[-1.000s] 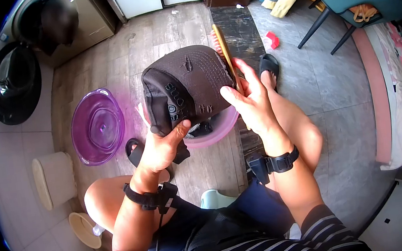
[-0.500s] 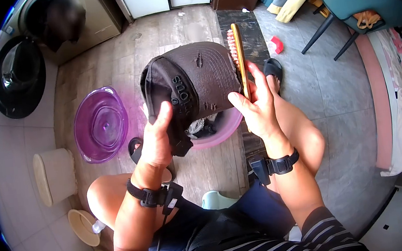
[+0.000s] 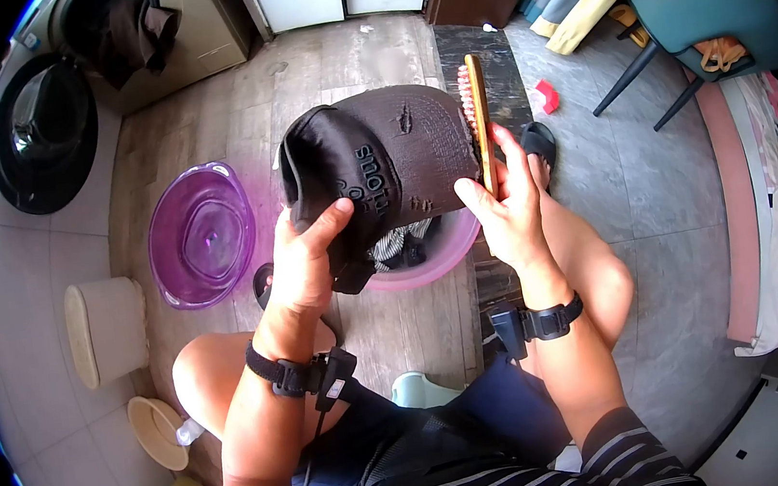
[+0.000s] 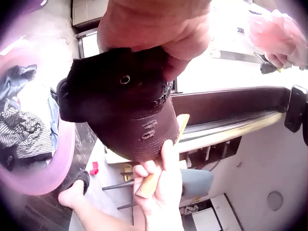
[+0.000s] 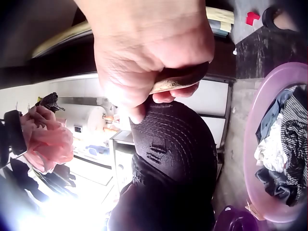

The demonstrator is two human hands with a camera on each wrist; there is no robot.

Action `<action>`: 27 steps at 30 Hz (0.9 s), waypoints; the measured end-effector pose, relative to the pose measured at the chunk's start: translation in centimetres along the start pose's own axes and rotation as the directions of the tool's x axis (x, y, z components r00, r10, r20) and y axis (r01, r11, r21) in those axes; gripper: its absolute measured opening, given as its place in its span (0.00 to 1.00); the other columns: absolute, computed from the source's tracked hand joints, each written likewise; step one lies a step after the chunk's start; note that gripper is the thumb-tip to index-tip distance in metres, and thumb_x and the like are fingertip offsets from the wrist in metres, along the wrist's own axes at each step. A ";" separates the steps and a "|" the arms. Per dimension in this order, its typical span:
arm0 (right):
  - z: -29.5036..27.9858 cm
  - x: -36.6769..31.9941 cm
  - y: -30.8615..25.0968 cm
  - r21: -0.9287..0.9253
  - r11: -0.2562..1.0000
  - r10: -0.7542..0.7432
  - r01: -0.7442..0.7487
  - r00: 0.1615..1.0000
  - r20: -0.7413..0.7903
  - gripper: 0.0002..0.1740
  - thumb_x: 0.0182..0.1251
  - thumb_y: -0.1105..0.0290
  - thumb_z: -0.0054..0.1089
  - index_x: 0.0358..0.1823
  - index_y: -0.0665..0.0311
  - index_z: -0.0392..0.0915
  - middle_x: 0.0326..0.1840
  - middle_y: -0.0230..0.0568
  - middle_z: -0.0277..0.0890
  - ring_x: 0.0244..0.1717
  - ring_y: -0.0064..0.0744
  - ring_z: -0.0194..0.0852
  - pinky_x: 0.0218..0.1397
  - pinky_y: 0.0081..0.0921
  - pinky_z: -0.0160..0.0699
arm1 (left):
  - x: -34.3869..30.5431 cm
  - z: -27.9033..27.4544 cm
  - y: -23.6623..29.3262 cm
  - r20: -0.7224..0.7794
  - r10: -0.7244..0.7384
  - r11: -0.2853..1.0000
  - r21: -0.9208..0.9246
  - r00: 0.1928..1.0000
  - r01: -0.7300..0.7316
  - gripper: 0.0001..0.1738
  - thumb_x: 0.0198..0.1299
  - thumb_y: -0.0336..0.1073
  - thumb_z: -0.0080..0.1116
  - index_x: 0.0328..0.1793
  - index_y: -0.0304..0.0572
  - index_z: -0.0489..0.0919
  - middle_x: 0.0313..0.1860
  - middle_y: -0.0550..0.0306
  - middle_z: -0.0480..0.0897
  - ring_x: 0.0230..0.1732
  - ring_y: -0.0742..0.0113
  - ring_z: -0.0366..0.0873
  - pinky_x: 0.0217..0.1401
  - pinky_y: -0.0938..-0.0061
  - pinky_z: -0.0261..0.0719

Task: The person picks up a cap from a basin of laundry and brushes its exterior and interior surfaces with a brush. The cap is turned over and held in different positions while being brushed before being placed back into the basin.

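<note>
A dark brown baseball cap (image 3: 431, 146), with raised lettering and frayed slits on its brim, is held up in front of the person's body. My left hand (image 3: 299, 264) grips the cap's crown, thumb over the lettered side. My right hand (image 3: 514, 218) holds a wooden-handled brush (image 3: 481, 120) with pink and white bristles, which stand right at the brim's outer edge. The right thumb touches the brim corner. In the right wrist view the fingers curl round the brush handle (image 5: 178, 82). Below the cap is a pink basin (image 3: 449, 260) of clothes (image 3: 401, 246), partly hidden.
A purple basin (image 3: 210, 289) stands on the floor at left, near a white bin (image 3: 113, 330) and a beige bowl (image 3: 155, 437). At top left, dark cloth hangs from the open washing machine (image 3: 195, 48). A teal chair (image 3: 722, 27) stands at right.
The left thumb lifted off the cap, then came back down on its side. The cap has turned slightly, and the brush stands more upright. The whole scene has shifted a little in the head view.
</note>
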State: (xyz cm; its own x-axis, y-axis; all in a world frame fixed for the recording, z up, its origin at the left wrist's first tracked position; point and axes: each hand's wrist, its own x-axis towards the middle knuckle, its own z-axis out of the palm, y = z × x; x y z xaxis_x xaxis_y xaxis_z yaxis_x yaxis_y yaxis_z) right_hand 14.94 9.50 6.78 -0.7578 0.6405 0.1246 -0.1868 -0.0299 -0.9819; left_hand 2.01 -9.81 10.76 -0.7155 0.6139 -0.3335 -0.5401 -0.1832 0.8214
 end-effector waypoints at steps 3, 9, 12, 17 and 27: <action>-0.5 0.2 -0.3 -0.059 0.997 0.045 -0.047 0.999 -0.031 0.39 0.65 0.80 0.62 0.74 0.67 0.51 0.55 0.39 0.75 0.49 0.20 0.74 0.52 0.18 0.74 | 0.2 -0.7 -0.5 0.021 -0.041 0.979 -0.199 0.999 0.044 0.18 0.61 0.34 0.60 0.55 0.32 0.77 0.48 0.52 0.83 0.47 0.62 0.81 0.54 0.68 0.80; -1.0 0.4 1.4 -0.281 0.960 -0.033 -0.005 0.991 -0.130 0.37 0.64 0.76 0.65 0.72 0.66 0.57 0.49 0.38 0.75 0.45 0.23 0.73 0.52 0.21 0.75 | 0.2 -0.9 -0.1 0.111 -0.181 0.902 -0.378 0.977 0.210 0.22 0.65 0.41 0.55 0.57 0.30 0.76 0.52 0.49 0.83 0.50 0.57 0.82 0.58 0.64 0.79; -0.7 0.4 0.4 -0.643 0.760 -0.243 0.093 0.958 -0.149 0.32 0.64 0.70 0.66 0.69 0.66 0.64 0.43 0.38 0.74 0.42 0.27 0.73 0.51 0.25 0.75 | 0.3 -1.4 -0.4 0.137 -0.190 0.889 -0.396 0.972 0.229 0.24 0.65 0.41 0.53 0.60 0.29 0.74 0.54 0.45 0.82 0.53 0.51 0.81 0.60 0.59 0.79; 1.0 -1.0 -0.4 -0.517 0.820 -0.261 0.246 0.964 0.046 0.27 0.70 0.72 0.58 0.68 0.71 0.64 0.57 0.45 0.75 0.53 0.33 0.75 0.59 0.28 0.73 | 0.7 -1.5 -1.5 0.151 -0.211 0.881 -0.399 0.966 0.254 0.25 0.66 0.43 0.52 0.63 0.31 0.73 0.57 0.45 0.80 0.56 0.51 0.79 0.63 0.58 0.77; 4.4 -5.1 -1.1 -0.451 0.832 -0.135 0.323 0.906 0.401 0.25 0.68 0.74 0.58 0.67 0.60 0.70 0.41 0.48 0.80 0.38 0.43 0.82 0.43 0.31 0.80 | 1.6 -0.8 -1.5 0.146 -0.220 0.814 -0.517 0.964 0.264 0.36 0.69 0.63 0.45 0.65 0.37 0.73 0.61 0.48 0.78 0.60 0.52 0.76 0.65 0.58 0.73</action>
State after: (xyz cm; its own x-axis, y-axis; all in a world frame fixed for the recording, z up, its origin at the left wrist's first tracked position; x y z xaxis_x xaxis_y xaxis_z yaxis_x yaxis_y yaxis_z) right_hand 16.26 2.94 7.87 -0.9124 0.2762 0.3022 -0.1187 0.5281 -0.8408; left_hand 1.36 -9.18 8.67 -0.5064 0.7445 -0.4350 -0.8578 -0.3838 0.3418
